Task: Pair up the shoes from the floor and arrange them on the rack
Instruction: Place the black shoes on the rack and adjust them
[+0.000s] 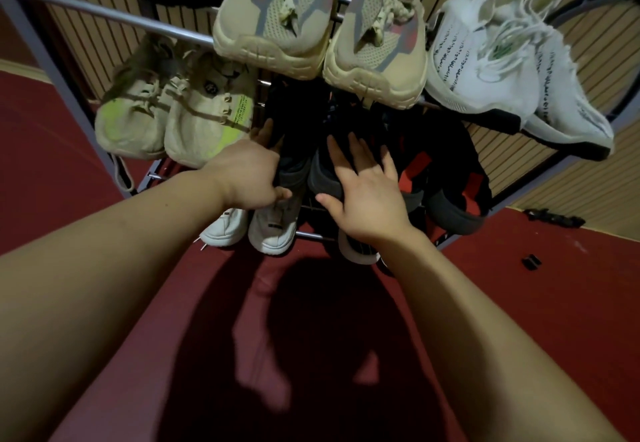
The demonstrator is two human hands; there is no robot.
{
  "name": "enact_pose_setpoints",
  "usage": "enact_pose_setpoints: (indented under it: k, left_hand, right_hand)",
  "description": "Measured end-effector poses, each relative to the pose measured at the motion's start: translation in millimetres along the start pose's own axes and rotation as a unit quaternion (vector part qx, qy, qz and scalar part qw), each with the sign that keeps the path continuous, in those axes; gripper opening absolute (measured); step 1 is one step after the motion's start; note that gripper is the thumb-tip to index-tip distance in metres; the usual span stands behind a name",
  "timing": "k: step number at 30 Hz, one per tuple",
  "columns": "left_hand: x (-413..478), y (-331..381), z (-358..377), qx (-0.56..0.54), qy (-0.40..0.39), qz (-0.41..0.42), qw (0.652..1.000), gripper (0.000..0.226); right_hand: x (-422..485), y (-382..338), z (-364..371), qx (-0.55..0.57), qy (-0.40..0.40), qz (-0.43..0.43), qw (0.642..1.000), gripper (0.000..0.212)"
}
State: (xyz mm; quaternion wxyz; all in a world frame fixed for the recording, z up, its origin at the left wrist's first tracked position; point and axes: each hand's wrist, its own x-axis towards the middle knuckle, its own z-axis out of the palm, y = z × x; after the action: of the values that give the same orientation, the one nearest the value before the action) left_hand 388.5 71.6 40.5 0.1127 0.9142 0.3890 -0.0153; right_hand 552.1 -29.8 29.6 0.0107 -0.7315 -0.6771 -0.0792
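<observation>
head | dark shoes [298,167] shadowed | left hand [246,171] fingertips hidden

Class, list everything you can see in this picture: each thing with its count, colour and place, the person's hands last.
rack: one, grey metal, against slatted wall
tan sneakers: two, tan with red-grey patches, top tier centre
white knit sneakers: two, white with black lettering, top tier right
cream sneakers: two, cream and neon yellow, middle tier left
dark shoes: two, black-grey, middle tier centre
black-red shoes: two, middle tier right
plain white sneakers: two, lowest tier
small black items: two, floor at right
floor: red
left hand: one, against the left dark shoe
right hand: one, flat on the right dark shoe
</observation>
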Motion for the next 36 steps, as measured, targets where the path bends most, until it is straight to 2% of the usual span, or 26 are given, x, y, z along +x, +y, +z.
enact_pose_setpoints:
  k: [5,9,20,30,32,35,36]
  left_hand:
    - [-13,1,4,-0.053,0.034,-0.020,0.998,0.089]
    - [-24,1,4,-0.073,0.079,-0.021,0.994,0.084]
    - [12,-10,6,-0.040,0.023,0.004,0.999,0.089]
    - [-39,-13,-8,-0.100,0.072,0.016,0.992,0.089]
    - [-62,-23,-12,-0.077,0.074,0.038,0.994,0.090]
    - [-101,-51,-19,-0.026,0.083,0.049,0.995,0.097]
    - [-113,-62,-20,-0.007,0.086,0.038,0.996,0.103]
  right_hand:
    - [-5,-4,-2,-0.003,-0.003,0.023,1.000,0.084]
    - [-7,-6,-1,0.005,-0.010,0.018,1.000,0.083]
    - [-1,-19,7,0.014,0.028,0.068,0.997,0.076]
    - [-5,-30,-5,0.058,-0.018,0.101,0.993,0.078]
    - [-7,-42,-8,0.076,0.021,0.095,0.992,0.077]
    - [-7,-65,-14,0.092,0.176,0.069,0.978,0.068]
    - [-4,-74,-19,0.132,0.178,0.064,0.973,0.066]
